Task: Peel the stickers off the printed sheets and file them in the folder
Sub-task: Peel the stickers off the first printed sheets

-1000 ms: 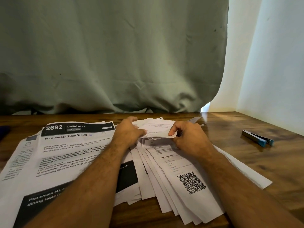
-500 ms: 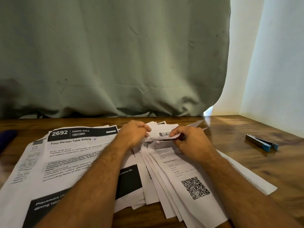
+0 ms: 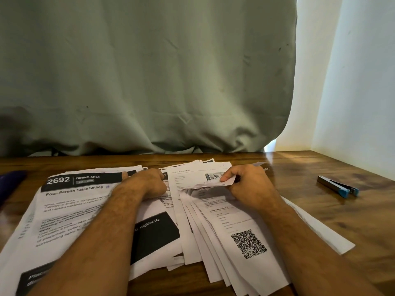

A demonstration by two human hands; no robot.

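**Both hands on the paper spread**

I see my right hand [image 3: 249, 186] curled, thumb and fingertips pinching the crumpled top edge of a small printed slip [image 3: 208, 184] lifted just above the fanned printed sheets [image 3: 224, 242]; whether that slip is a sticker I cannot tell. My left hand [image 3: 149, 184] rests knuckles-up on the big sheet [image 3: 70, 206], fingers bent under and hidden; I cannot tell if they grasp anything. That sheet reads "2692", "DINING AREA", "Four-Person Table Setting"; a black band lower down reads "napkins (4)". The front fanned page carries a QR code [image 3: 249, 244]; another is headed "Scene information". A blue-tipped stapler [image 3: 338, 186] lies well apart, to the right on the wooden table [image 3: 320, 210].
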